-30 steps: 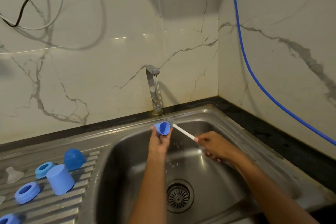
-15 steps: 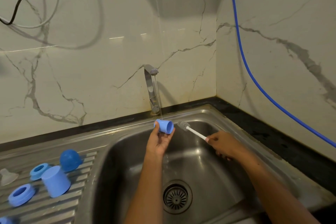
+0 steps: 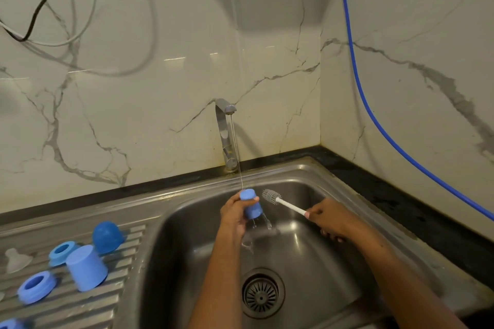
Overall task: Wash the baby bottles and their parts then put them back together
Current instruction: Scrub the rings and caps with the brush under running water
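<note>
Right now I am looking down over the sink [image 3: 334,184], where a thin stream is falling from the tap [image 3: 224,131] onto a small blue cup [image 3: 250,204]. My left hand [image 3: 235,218] is gripping that cup with fingers and thumb curled round its side; the cup is turned mouth down, its closed end uppermost under the stream, and water is running off its lower rim into the basin. The cup is sitting just in front of the tap, above the back of the basin.

My right hand [image 3: 334,218] is holding a white-handled brush [image 3: 283,202], fingers curled tight around the end of the handle. The bristle head is pointing toward the cup, just to the right of it and not touching. The drain [image 3: 263,293] is lying in the basin floor, nearer me than the tap.

Left of the tap, on the ribbed draining board [image 3: 80,310], other parts are waiting: a dark blue dome cap [image 3: 107,236], a larger light blue cup [image 3: 86,267] standing mouth down, a blue ring [image 3: 62,251] just behind it, a second blue ring [image 3: 37,286] closer to me, and a clear teat [image 3: 16,259] at the far left. Another blue piece [image 3: 10,324] is showing at the lower left edge, too cut off to tell what it is.

Right of the tap, a blue hose [image 3: 355,83] is hanging down the marble wall; to the upper left, a black cable [image 3: 40,8] is looping across it.
</note>
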